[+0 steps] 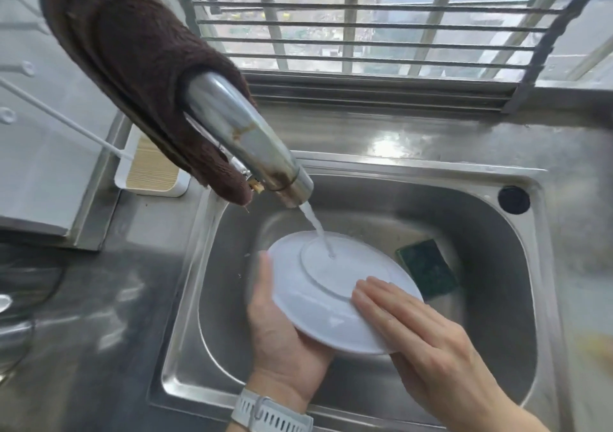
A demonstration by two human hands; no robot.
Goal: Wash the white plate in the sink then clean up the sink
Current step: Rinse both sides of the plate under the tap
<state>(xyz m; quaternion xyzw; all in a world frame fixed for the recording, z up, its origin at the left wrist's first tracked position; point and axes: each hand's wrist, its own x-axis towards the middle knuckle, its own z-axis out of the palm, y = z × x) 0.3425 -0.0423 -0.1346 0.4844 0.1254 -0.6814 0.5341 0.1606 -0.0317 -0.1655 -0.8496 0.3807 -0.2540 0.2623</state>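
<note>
- Fingers [371, 295] of my right hand [428, 342] lay flat and straight, close together, on the white plate [318, 302]. They held nothing. They just pressed on it, the way you rub a dish.
- My left hand [282, 342] held the plate from under its left edge. My thumb lay up along the rim. I could not see my other fingers, because the plate hid them.
- I held the plate upside down over the steel sink [517, 282], so its bottom ring faced up. It was tipped a little.
- Water [315, 224] ran from the tap [252, 143] and hit the plate inside that ring.
- So I think I was in the middle of the first job, rinsing the back of the plate. The back looked white, with no food on it. I could not see the front, so I could not tell if that side was clean.
- A green scrub sponge [428, 269] lay in the sink, just past the plate. Nobody was touching it.
- A brown cloth [139, 76] hung over the tap.
- A few tiny bits stuck to the sink wall on the left.
- Left to do, I think: finish the plate, put it down somewhere, then clean the sink and turn off the water.
</note>
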